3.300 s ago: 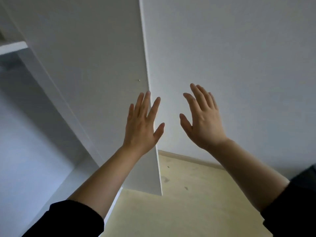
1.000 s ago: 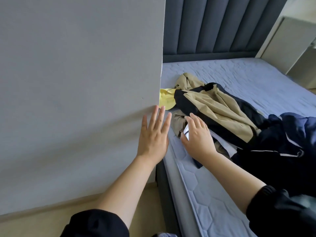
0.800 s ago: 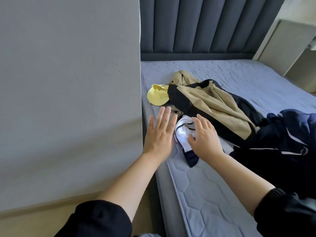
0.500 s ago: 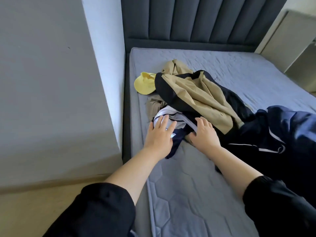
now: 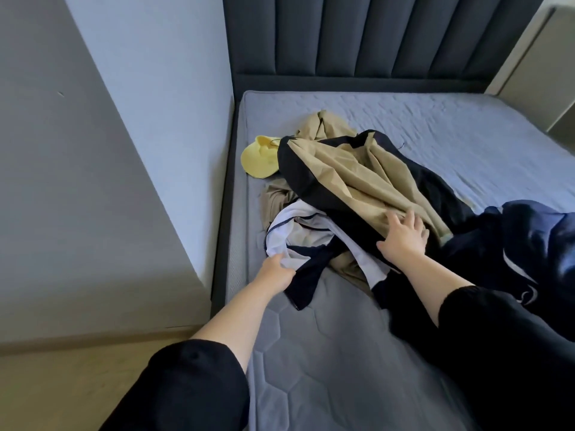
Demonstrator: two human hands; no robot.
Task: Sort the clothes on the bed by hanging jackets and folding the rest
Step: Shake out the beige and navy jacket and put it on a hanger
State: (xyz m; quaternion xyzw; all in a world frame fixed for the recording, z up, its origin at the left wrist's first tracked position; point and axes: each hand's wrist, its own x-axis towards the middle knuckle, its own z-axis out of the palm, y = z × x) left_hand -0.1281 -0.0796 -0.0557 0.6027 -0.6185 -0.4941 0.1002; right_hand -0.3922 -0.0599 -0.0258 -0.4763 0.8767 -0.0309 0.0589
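Gripping white shirt (image 5: 294,227) by its edge: left hand (image 5: 277,270); shirt runs rightward under tan jacket (image 5: 351,178), pressed by right hand (image 5: 403,237), fingers spread.

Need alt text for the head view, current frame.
A person's left hand grips the edge of a white garment while the right hand rests, fingers spread, on a tan jacket heaped on a grey bed. A yellow hat lies beyond the jacket, toward the headboard, and a navy garment lies at the right.
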